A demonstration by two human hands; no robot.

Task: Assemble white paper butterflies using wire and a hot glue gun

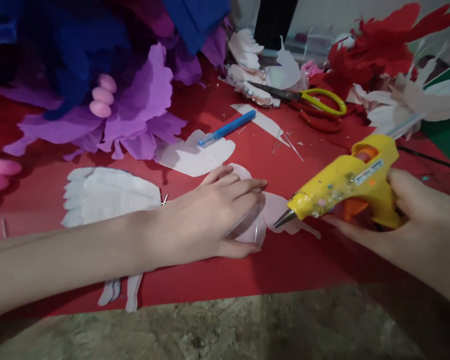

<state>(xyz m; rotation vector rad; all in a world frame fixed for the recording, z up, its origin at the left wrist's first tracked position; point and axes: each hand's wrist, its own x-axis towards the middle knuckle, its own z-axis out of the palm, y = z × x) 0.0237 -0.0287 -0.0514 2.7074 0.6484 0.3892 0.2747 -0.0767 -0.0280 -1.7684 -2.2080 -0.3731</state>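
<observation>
Glue gun (345,182), yellow with an orange trigger, sits in the right hand (416,225), whose fingers are wrapped around the grip with one finger stretched forward under the barrel; the metal nozzle points left and down, its tip just beside the edge of a pale pink paper petal (275,210) lying on the red sheet (285,265). The left hand (210,220) reaches in from the left and presses down on that same petal, fingers held close together and slightly curled, thumb tucked under near the petal's lower edge; a thin wire shows against the paper under the fingertips. Left of the forearm lies a white cut-out with a scalloped edge (108,195), and another white cut-out (195,155) lies just beyond the left hand, with a blue pen (227,128) resting across its far edge. Farther back, yellow-handled scissors (303,97) lie among white paper petals, close to a pair with red handles (318,122). Large purple paper flower (135,110) with pink oval centres fills the upper left, with dark blue paper above it. Red paper flower (382,40) stands at the upper right. The red sheet ends near the viewer at a bare, rough board (225,325).
</observation>
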